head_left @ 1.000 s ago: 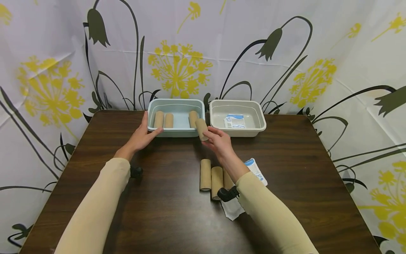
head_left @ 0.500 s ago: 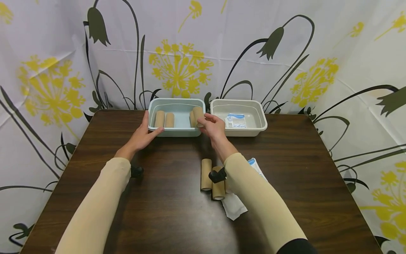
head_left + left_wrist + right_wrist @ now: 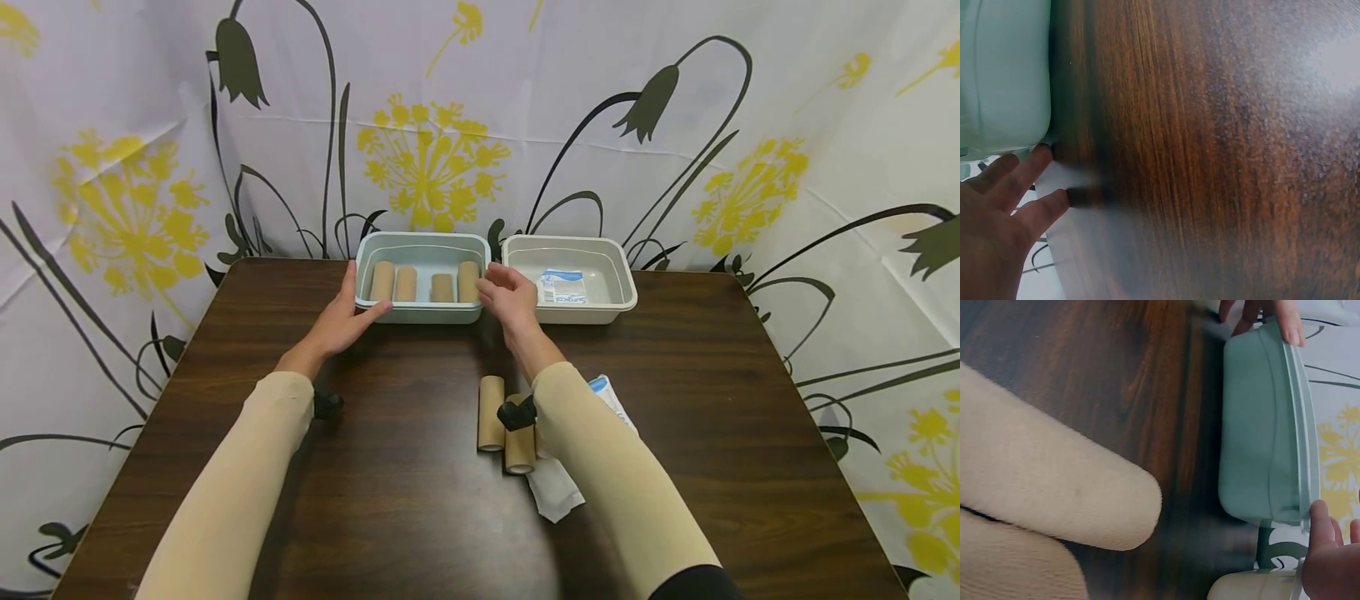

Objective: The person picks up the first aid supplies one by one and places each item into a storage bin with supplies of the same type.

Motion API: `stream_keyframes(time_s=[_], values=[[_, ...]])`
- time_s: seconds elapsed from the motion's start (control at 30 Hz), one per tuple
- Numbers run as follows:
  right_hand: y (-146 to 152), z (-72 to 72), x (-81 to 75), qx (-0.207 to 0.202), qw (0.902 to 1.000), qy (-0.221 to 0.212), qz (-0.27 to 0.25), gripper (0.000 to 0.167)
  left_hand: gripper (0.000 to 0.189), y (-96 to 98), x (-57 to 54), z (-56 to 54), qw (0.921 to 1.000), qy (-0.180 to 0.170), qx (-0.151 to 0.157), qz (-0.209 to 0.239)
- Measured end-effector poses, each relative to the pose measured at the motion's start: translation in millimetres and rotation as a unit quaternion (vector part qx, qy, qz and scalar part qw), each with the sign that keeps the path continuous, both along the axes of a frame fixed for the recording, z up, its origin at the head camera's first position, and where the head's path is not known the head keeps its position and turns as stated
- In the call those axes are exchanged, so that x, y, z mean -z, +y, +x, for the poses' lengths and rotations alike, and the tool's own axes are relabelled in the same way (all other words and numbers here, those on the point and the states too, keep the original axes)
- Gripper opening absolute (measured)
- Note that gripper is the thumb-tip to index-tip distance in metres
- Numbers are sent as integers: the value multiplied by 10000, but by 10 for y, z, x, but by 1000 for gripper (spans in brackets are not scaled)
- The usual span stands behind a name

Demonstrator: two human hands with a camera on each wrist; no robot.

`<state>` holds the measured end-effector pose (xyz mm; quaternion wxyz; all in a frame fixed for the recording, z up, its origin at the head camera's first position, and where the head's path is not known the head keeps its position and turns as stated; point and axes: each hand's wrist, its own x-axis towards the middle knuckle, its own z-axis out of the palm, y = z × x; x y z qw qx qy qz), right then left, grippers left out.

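Several cardboard tubes (image 3: 468, 282) sit inside the pale blue bin (image 3: 427, 312), two toward its left end and two toward its right end. My left hand (image 3: 335, 323) rests on the bin's left end, its thumb at the front rim and the other fingers extended along the side. At the bin's right end, my right hand (image 3: 513, 302) holds nothing; its fingers are loosely bent, close to the rim. The right wrist view shows the bin's front wall (image 3: 1250, 425), with fingertips of my right hand (image 3: 1332, 562) at the rim's near corner.
A beige bin (image 3: 581, 312) with a white and blue packet (image 3: 564, 287) inside stands just right. Loose cardboard tubes (image 3: 491, 412) lie on the dark wooden table (image 3: 390, 467), partly under my right forearm. More white packets (image 3: 553, 492) lie beside them. A flowered curtain hangs behind.
My right hand has lowered a cardboard tube into the right end of the blue bin, let go of it and drawn slightly away. My left hand stays at the bin's left end.
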<state>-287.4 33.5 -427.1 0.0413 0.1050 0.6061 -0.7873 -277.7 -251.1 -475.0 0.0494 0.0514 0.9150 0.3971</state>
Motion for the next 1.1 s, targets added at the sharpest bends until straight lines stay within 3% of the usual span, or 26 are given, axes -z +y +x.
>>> stream_keyframes(time_s=[0.27,0.4,0.53,0.67,0.73,0.87,1.0,1.1], values=[[188,181,23,-188,9996,213,-31,42,100,12,-8,7,10000,-49,-16,23],[374,397,-6,-669,9964,295,427,38,101,19,-15,1,10000,-66,-13,14],[629,681,-8,-1389,9792,577,1363,36,102,19,-16,4,10000,-63,-7,1],[902,1022,18,-1636,9532,858,2391,35,102,17,-9,15,10000,-78,-6,-5],[1020,1203,52,-1602,9416,926,2815,34,101,3,-4,14,10000,-65,-6,-8],[1146,1558,154,-1248,9333,920,3240,31,102,-23,5,0,10000,-9,-11,6],[1104,1883,258,-811,9291,960,3477,28,102,-3,10,-17,10000,-9,35,78],[991,2073,340,-514,9169,1267,3751,29,101,18,19,-26,9999,11,88,104]])
